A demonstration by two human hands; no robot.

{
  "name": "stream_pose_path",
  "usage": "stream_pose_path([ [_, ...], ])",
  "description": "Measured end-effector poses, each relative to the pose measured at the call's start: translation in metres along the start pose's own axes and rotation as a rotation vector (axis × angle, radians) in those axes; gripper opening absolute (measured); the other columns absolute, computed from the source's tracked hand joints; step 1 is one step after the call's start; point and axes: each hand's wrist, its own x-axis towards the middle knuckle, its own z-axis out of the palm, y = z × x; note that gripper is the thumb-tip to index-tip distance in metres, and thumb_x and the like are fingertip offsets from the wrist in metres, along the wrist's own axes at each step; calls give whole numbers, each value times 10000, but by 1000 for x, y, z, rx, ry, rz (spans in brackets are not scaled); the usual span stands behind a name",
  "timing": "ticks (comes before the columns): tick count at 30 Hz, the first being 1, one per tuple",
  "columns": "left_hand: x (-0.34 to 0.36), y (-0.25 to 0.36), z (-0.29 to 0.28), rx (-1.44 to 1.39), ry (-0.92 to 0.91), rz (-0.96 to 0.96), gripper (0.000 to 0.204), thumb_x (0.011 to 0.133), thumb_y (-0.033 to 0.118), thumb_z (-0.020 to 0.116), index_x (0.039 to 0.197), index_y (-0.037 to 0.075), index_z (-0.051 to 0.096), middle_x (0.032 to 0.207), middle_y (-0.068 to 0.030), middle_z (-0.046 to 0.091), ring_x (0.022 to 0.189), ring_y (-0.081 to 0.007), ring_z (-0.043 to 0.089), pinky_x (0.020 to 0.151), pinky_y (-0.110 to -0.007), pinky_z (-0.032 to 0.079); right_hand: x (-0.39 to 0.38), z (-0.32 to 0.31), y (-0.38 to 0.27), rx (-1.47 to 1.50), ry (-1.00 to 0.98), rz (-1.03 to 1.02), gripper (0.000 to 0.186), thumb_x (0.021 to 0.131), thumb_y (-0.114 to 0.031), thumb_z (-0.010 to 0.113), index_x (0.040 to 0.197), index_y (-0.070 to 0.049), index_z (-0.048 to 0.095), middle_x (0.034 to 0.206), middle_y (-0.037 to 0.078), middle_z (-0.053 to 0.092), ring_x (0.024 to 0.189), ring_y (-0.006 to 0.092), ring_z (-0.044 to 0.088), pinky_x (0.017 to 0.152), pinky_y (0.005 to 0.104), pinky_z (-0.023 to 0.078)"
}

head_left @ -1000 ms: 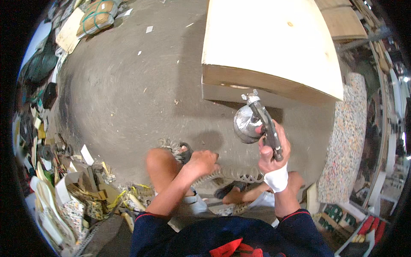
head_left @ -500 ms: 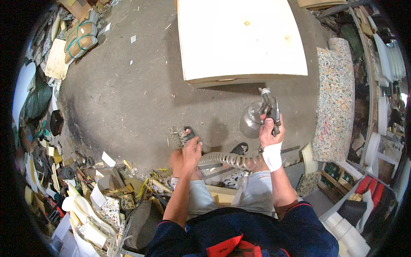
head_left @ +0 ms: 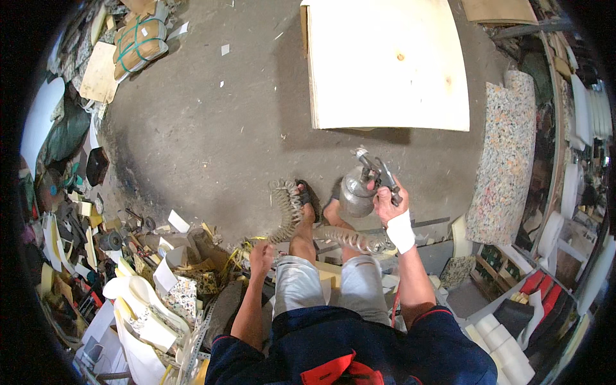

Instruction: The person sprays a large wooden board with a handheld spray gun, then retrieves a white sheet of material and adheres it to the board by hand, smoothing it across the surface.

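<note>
The person's right hand point(head_left: 391, 204) is closed round the handle of a metal spray gun point(head_left: 380, 174), a white band point(head_left: 401, 232) wrapped about that wrist; the gun sits a little right of the middle of the scene, its nozzle turned to the far left, its round grey cup point(head_left: 357, 196) hanging on the left side. The left hand point(head_left: 260, 258) is lower and well to the left, its fingers curled beside a coiled hose point(head_left: 285, 208); I cannot tell from here whether it grips the coils or merely touches them; another stretch of the coils runs across the legs toward the right wrist.

On the far side, apart from the gun, stands a pale wooden panel point(head_left: 391, 64) over the grey floor point(head_left: 205, 141); to its right lies a speckled foam roll point(head_left: 502, 160); near left, pale foam offcuts point(head_left: 138, 301) are heaped; far left rests a strapped brown bundle point(head_left: 140, 46).
</note>
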Motion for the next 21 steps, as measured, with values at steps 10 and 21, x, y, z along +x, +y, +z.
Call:
stream_pose_path([
  [10,-68,-23,42,-119,182,-158,332,901,247,652,1078,-32,679,947,-185,712,838,-302,692,783,-385,532,37,4,-26,-200,52,-201,247,943,-131,604,1152,-4,643,910,57,697,829,119,605,726,297,502],
  [21,-112,-24,79,-478,460,-451,398,937,355,595,1074,-10,674,1039,-214,702,991,-372,674,887,-424,509,36,101,-46,-450,-319,-312,294,980,-204,552,1162,19,611,892,120,626,807,221,602,740,347,499],
])
